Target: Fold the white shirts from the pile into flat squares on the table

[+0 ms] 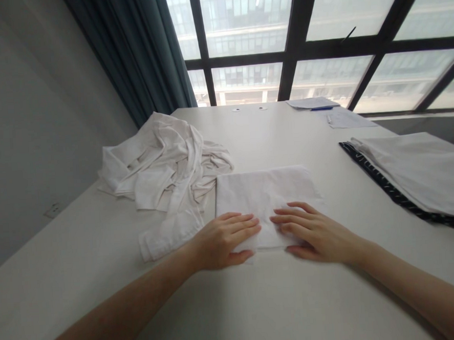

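A white cloth (pixel 266 188), folded into a flat rectangle, lies on the white table in front of me. My left hand (pixel 227 239) rests on its near left part, palm down with the fingers stretched out. On the near right part lies my right hand (pixel 307 231), also flat, its fingers spread a little. Both hands press on the top layer, fingertips pointing towards each other. Close by on the left is a crumpled heap of white cloth (pixel 173 163), with one loose end reaching towards my left forearm.
At the right edge, white fabric (pixel 423 173) is stacked over a black patterned cloth (pixel 390 193). Papers (pixel 311 103) and a blue pen (pixel 321 109) lie at the table's far right. Beyond stand windows (pixel 244 20) and a dark blue curtain (pixel 143 52). A wall socket (pixel 53 210) is at left.
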Available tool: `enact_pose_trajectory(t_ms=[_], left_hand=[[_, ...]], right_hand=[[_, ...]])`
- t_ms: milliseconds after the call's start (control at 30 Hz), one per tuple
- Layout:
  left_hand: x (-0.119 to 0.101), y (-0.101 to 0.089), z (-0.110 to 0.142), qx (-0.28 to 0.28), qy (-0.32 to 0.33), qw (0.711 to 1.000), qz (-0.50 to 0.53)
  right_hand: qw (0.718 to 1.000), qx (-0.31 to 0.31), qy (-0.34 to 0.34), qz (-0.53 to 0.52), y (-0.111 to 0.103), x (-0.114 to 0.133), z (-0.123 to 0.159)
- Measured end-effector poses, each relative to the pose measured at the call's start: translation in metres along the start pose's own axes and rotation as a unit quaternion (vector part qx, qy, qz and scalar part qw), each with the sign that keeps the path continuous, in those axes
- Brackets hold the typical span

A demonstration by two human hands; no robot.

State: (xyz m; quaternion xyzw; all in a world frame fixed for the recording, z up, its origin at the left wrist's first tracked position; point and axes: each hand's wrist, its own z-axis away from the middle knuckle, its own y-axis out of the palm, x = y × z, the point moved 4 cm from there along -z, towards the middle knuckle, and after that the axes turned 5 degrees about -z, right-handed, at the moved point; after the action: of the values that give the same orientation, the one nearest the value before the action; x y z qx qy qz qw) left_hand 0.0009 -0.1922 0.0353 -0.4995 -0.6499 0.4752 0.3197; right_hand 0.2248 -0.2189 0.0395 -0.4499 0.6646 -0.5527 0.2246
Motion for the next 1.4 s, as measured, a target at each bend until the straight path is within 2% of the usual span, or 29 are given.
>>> enact_pose_trajectory(t_ms=[200,333,467,567,700,833,933,1033,1100,1233,1300,1400], left_hand=[[-0.002,-0.003,-0.001,-0.021,0.011,0.999,-0.022],[-0.009,-0.008,-0.001,-0.089,0.042,0.993,-0.065],[-0.020,-0.018,0.002,-0.165,0.089,0.972,-0.143],[-0.028,-0.023,0.003,-0.187,0.114,0.958,-0.185],[-0.035,-0.022,0.003,-0.172,0.130,0.957,-0.194],[-0.034,-0.015,0.003,-0.153,0.137,0.968,-0.146],[-0.028,-0.010,-0.001,-0.103,0.131,0.982,-0.093],[-0.023,-0.006,-0.004,-0.038,0.113,0.991,-0.060],[-0.022,-0.005,-0.005,-0.016,0.106,0.993,-0.043],[-0.015,-0.005,-0.004,-0.009,0.058,0.998,-0.030],[-0.010,-0.005,-0.003,-0.021,0.010,0.999,-0.042],[-0.005,-0.008,-0.003,-0.065,-0.046,0.994,-0.075]], right_hand=[[1.000,-0.019,-0.018,-0.005,-0.002,0.001,-0.001],[0.999,-0.037,-0.032,-0.001,-0.008,0.004,-0.002],[0.997,-0.070,-0.045,0.004,-0.018,0.009,-0.001],[0.996,-0.074,-0.055,0.002,-0.022,0.011,-0.001],[0.998,-0.032,-0.038,-0.044,-0.017,0.008,-0.004],[0.993,0.011,0.003,-0.118,-0.011,0.001,-0.005],[0.984,0.003,0.028,-0.176,-0.010,-0.004,-0.004],[0.972,-0.034,0.071,-0.223,-0.009,-0.012,-0.002],[0.972,-0.071,0.116,-0.194,-0.009,-0.022,0.001],[0.976,-0.121,0.181,-0.013,-0.014,-0.043,0.012],[0.976,-0.109,0.179,0.053,-0.017,-0.049,0.016],[0.984,-0.072,0.126,0.105,-0.019,-0.046,0.016]])
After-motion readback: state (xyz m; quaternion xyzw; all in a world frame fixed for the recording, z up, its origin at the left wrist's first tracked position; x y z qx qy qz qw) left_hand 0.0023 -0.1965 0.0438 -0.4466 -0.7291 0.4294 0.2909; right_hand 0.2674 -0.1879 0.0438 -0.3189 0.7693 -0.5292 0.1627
